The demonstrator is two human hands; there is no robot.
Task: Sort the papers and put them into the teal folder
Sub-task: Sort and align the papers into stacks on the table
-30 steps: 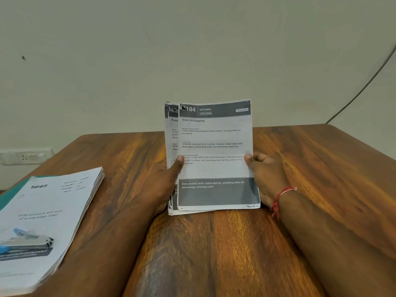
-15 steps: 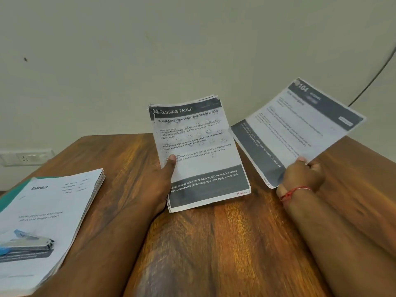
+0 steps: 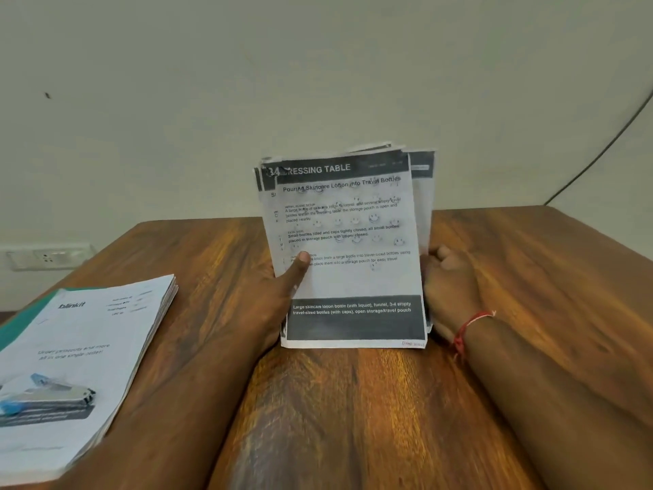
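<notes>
**Right hand back at the bundle, loose sheet tucked behind**

Half a second ago the right hand (image 3: 448,288) held one sheet out and away to the right. Now that sheet stands as the rear sheet (image 3: 423,199) behind the bundle of sheets (image 3: 349,277), offset so that its edge shows past the right side. The page headed "DRESSING TABLE" faces the camera.

The left hand (image 3: 272,302) grips the bundle upright, thumb (image 3: 300,267) pressed on the front page, with the lower edge on or just above the wooden table (image 3: 353,419). The right hand's fingers curl at the bundle's right edge and appear to pinch the rear sheet, though the paper hides the contact itself.

The teal folder (image 3: 24,321) lies at the left, well apart, showing only as a strip under a pile of printouts (image 3: 88,348).

The step in hand is judged to be re-ordering the pages. To do it well:
- Slide the rear sheet fully level with the rest before letting go.
- Keep the left thumb firm so the front pages do not fan.
- Tap the lower edge on the table to square the corners, which are uneven at the top.
- Clear the pile off the folder before filing.
</notes>
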